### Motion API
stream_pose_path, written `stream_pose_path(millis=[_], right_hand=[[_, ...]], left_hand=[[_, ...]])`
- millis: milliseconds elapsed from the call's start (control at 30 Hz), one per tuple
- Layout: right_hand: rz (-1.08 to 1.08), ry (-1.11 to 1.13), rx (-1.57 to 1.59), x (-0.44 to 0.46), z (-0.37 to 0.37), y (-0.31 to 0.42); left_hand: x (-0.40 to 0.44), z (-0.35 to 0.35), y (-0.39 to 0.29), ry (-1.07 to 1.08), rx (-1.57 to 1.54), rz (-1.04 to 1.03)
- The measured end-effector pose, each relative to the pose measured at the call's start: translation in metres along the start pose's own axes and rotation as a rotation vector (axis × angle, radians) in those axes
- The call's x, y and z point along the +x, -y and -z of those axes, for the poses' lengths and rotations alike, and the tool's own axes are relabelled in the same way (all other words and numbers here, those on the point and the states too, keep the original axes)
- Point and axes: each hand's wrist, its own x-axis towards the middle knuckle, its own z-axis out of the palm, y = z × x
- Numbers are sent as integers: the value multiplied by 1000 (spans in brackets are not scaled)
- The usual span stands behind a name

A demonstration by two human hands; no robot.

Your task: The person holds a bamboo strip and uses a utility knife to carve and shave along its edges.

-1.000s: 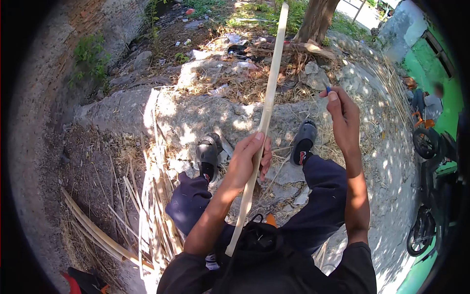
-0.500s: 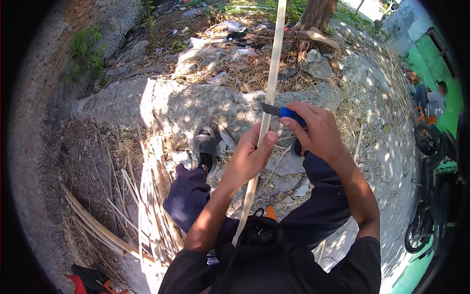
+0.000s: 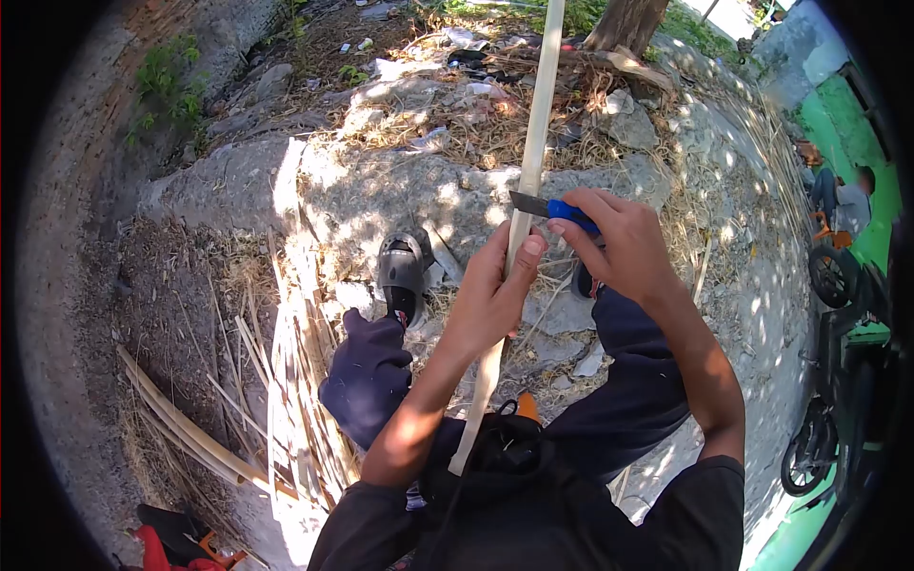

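A long pale strip, seemingly bamboo (image 3: 540, 114), runs from the top of the view down to my lap. My left hand (image 3: 495, 290) is closed around it near its middle. In my right hand (image 3: 614, 238) is a blue-handled cutter (image 3: 574, 215), pinched between thumb and fingers. Its grey blade lies across the strip just above my left hand. The lower end of the strip rests by my dark shirt.
A pile of split strips (image 3: 303, 390) lies on the ground at the left, beside thicker curved pieces (image 3: 181, 433). A tree trunk (image 3: 624, 27) stands ahead. At the right are a motorcycle (image 3: 826, 381) and a seated person (image 3: 847, 202).
My right hand has come in from the right with the cutter, and its blade now crosses the strip. Since half a second ago both hands have barely moved.
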Motion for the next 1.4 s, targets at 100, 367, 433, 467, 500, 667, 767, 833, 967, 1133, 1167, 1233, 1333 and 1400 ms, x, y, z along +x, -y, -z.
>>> stream_pose_path(millis=[100,367,433,467,500,667,767,833,967,1133,1167,1233,1333,1400], right_hand=[[-19,-13,32,2,1,0],[85,13,81,1,-2,4],[71,35,53,0,-1,5],[73,35,53,1,-1,6],[75,32,39,1,0,7],[86,-17,9,1,0,11],[68,-62,1,1,1,12],[20,-63,17,2,4,12],[8,-66,-7,2,6,14],[-16,-85,-27,3,6,13],[-17,-86,-28,3,5,12],[-36,-70,-55,3,4,10],[-30,-102,-64,4,3,12],[-24,-108,-100,6,4,8]], left_hand=[[5,3,7,-11,63,-98],[-3,2,-6,-64,67,-31],[0,4,2,-78,76,-71],[0,4,5,-90,83,-108],[1,4,5,-90,83,-109],[1,3,2,-125,121,-101],[2,4,3,-125,110,-103],[3,6,7,-132,137,-104],[5,8,9,-199,251,-119],[5,2,9,-269,321,-123],[5,0,8,-283,360,-124],[7,-2,8,-290,351,-130],[6,0,5,-283,356,-128],[6,1,5,-268,369,-122]])
